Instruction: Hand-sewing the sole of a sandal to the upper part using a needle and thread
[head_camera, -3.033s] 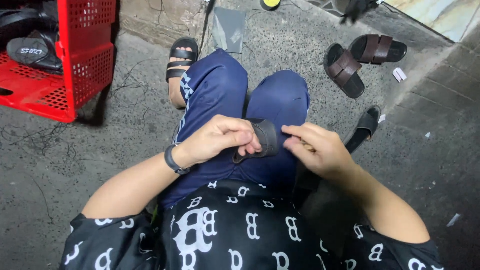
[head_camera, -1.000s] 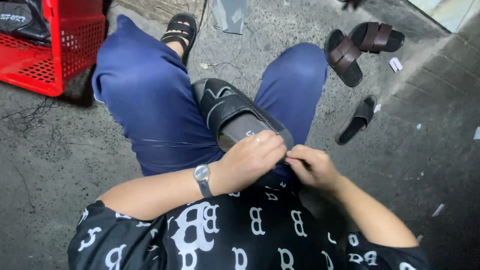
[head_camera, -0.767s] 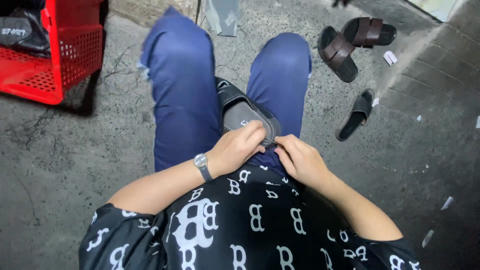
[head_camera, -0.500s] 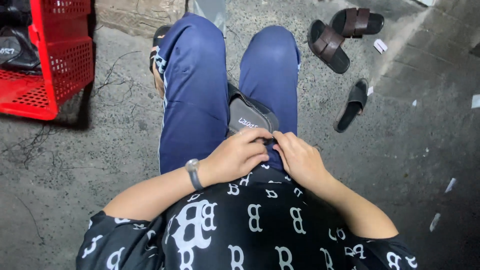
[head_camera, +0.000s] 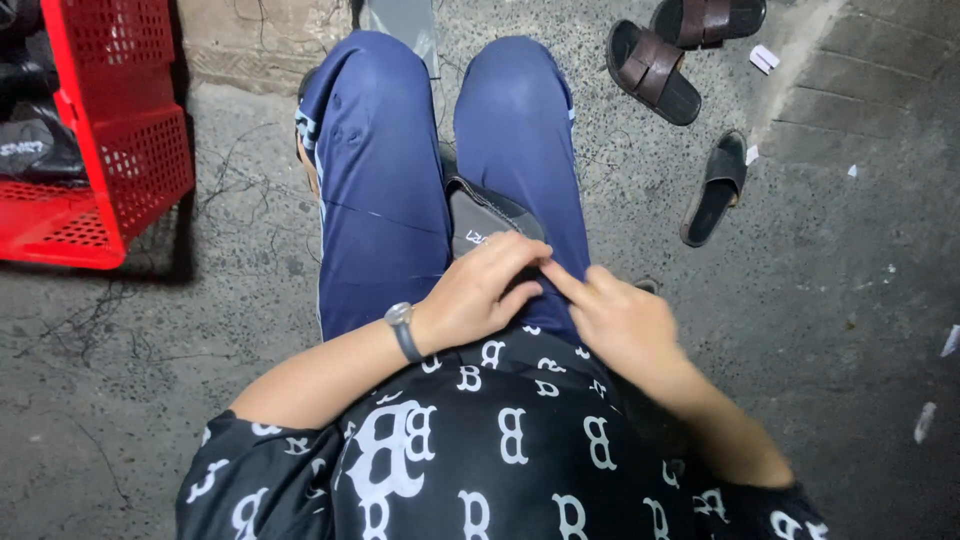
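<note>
Between the knees of the seated person, a dark slide sandal (head_camera: 487, 218) lay wedged in the gap of the blue trousers (head_camera: 385, 190), its strap end toward the lap and most of its length hidden below the thighs. Its long axis appeared to run away from the body, roughly parallel to the legs. The left hand (head_camera: 480, 292), with a wristwatch (head_camera: 401, 322) above it, rested directly on the near end of the sandal; its fingers were curled down over the edge, apparently pinching the material, though the contact itself was covered by the knuckles. The right hand (head_camera: 615, 318) lay just beside the left, on the side of the right thigh, with the index finger extended toward the same near edge and the other fingers loosely bent; whether it gripped anything could not be told. Of the two, the left hand was the nearer to the sandal, which lay just forward of both. A black shirt with white letters (head_camera: 500, 450) filled the foreground behind the hands. Far to the left of the sandal stood a red plastic crate (head_camera: 120, 150) holding dark footwear. To the right and beyond the sandal, two brown slide sandals (head_camera: 655, 70) and one black flip-flop (head_camera: 715, 185) lay on the concrete floor (head_camera: 850, 300), well apart from the hands.
</note>
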